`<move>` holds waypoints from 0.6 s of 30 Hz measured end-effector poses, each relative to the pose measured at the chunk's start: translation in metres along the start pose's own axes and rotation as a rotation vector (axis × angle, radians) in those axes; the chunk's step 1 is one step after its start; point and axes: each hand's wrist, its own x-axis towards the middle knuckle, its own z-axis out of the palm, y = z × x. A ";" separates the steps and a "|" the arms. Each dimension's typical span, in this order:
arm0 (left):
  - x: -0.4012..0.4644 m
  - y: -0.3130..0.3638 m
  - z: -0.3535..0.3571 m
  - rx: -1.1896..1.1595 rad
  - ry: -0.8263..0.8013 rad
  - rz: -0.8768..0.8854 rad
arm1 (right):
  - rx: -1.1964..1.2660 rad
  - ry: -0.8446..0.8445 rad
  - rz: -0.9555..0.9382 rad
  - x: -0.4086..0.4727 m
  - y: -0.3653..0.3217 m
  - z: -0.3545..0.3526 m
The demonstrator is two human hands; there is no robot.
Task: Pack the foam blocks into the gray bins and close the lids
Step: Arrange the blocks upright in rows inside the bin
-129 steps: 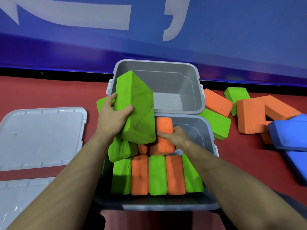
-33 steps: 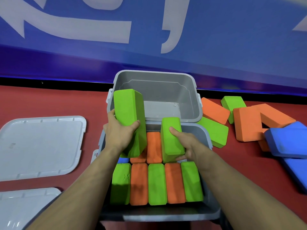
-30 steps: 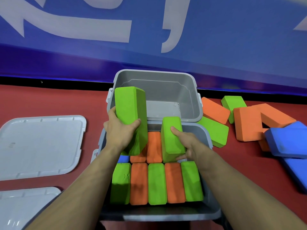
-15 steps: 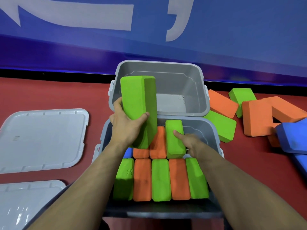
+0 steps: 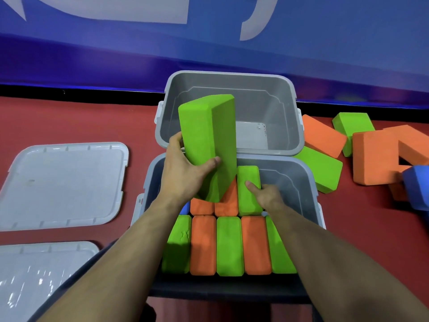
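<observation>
Left hand (image 5: 183, 180) grips an upright green foam block (image 5: 206, 135) above the near gray bin (image 5: 306, 182); right hand (image 5: 267, 196) presses a smaller green block (image 5: 249, 182) inside it.

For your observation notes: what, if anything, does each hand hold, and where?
Left hand grips the raised green block near its lower end. Right hand only presses a packed green block.
</observation>
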 end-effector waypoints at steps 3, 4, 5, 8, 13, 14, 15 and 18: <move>0.000 0.003 0.000 -0.004 0.001 0.013 | -0.038 0.024 -0.008 -0.002 0.003 0.002; -0.001 0.005 0.000 -0.007 -0.002 0.012 | -0.063 0.027 -0.007 -0.004 0.002 0.002; -0.001 0.006 -0.001 -0.009 -0.006 0.012 | -0.089 0.020 -0.001 -0.003 0.004 0.002; -0.003 0.008 0.001 0.000 -0.026 0.026 | -0.128 0.001 0.034 -0.012 -0.001 0.000; -0.001 0.009 0.010 0.058 -0.035 0.059 | 0.291 0.264 0.042 -0.044 -0.065 -0.040; -0.002 0.011 0.012 0.078 -0.033 0.075 | 0.462 0.208 0.019 -0.060 -0.085 -0.054; -0.003 0.012 0.015 0.099 -0.032 0.095 | 0.568 0.110 -0.012 -0.079 -0.102 -0.066; -0.013 0.020 0.028 0.155 -0.082 0.198 | 0.551 -0.193 -0.108 -0.135 -0.132 -0.093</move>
